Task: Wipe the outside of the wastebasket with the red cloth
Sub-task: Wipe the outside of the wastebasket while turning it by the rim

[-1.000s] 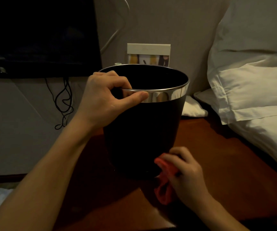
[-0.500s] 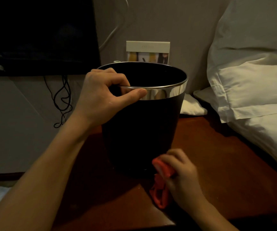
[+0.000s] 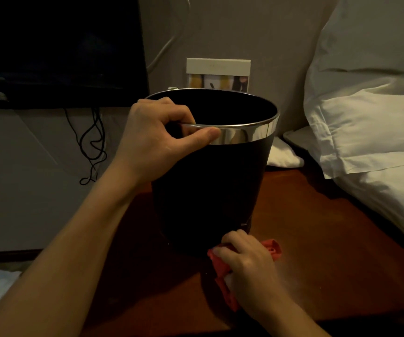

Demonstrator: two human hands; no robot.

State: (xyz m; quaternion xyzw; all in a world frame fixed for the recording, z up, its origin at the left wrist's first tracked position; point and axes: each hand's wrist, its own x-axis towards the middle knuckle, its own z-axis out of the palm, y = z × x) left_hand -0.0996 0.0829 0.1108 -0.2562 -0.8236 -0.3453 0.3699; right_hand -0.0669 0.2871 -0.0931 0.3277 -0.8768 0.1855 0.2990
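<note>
Single head-worn view, set close above and in front of the wastebasket (image 3: 210,186), facing forward and downward across it toward the wall behind.

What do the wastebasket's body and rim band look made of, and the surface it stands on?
Wastebasket body: matte black, no glare; plastic or coated metal, can't tell which. Rim band: polished metal or chrome-look trim, mirror-like reflections. Tabletop: reddish-brown wood or wood-look veneer with a dull sheen. The red cloth looks like soft fabric, bunched in folds.
</note>
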